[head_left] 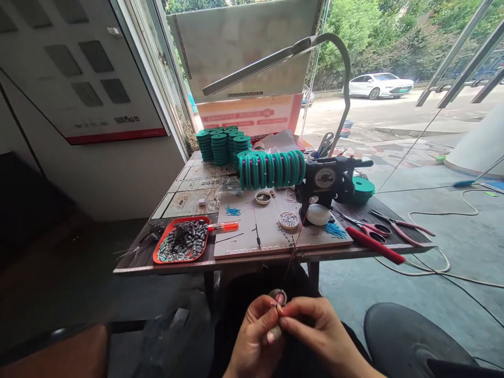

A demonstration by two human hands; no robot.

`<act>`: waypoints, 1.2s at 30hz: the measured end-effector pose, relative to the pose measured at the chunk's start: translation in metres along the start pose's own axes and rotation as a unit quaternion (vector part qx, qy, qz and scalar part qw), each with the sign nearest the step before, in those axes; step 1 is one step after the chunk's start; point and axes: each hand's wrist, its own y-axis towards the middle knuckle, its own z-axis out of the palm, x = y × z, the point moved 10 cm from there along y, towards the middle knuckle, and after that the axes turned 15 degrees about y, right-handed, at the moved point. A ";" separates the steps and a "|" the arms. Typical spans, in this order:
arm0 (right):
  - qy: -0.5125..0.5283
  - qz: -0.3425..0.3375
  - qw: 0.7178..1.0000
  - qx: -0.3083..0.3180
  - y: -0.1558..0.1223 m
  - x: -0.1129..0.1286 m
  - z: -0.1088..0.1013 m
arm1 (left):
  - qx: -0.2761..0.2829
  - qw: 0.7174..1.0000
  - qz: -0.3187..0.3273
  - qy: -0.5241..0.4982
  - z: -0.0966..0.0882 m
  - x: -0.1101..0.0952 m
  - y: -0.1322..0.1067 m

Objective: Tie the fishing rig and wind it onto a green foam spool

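Observation:
Low in the view, above the lap, my left hand (255, 333) and my right hand (315, 325) meet with fingertips together. Both pinch a thin line (302, 227), which runs down to them from the winding device on the table and looks reddish higher up. A tiny bluish bit shows between the fingertips, too small to name. Some left fingers have a pale wrapping (274, 333). Just beyond the table edge lies a light board (240, 240) with a dish of small pale beads (289, 220) and a smaller dish of dark bits (263, 197).
A black winding device (325, 178) carries a row of green spools (271, 170); more green spools (220, 147) are stacked behind. On the left sits an orange tray (157, 253) of metal weights. Scissors (370, 227), red-handled pliers (405, 231) and a red-handled tool (378, 245) lie right. A black stool (409, 336) stands nearby.

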 end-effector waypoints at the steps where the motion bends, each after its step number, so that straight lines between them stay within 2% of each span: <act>1: 0.003 0.008 1.000 0.003 -0.001 -0.001 0.003 | 0.004 1.000 0.000 0.003 0.002 0.000 0.000; 7: 0.033 0.021 0.999 -0.025 -0.003 -0.004 0.006 | 0.017 1.000 0.003 0.013 0.010 -0.004 -0.003; 13: 0.012 0.059 0.996 -0.068 0.001 -0.030 -0.023 | -0.009 0.999 -0.005 0.043 0.002 -0.007 -0.006; 16: -0.012 0.060 0.997 -0.050 0.002 -0.033 -0.031 | -0.022 0.998 -0.002 0.056 -0.001 -0.009 -0.006; 19: -0.004 0.046 0.999 0.002 -0.001 -0.024 -0.023 | -0.031 0.997 0.007 0.063 -0.002 -0.010 -0.005; 22: 0.053 0.042 0.992 0.106 -0.006 -0.013 0.003 | -0.027 0.997 0.006 0.066 -0.002 -0.008 -0.004; 24: 0.076 0.042 0.985 0.151 -0.009 -0.010 0.016 | -0.027 0.998 0.007 0.060 -0.003 -0.007 -0.004; 31: 0.090 0.074 0.982 0.151 -0.008 -0.019 0.023 | -0.013 0.999 -0.014 0.035 -0.003 -0.003 -0.002; 36: -0.001 0.058 0.990 0.125 -0.012 -0.020 0.014 | -0.025 0.999 -0.014 0.046 -0.006 -0.002 -0.002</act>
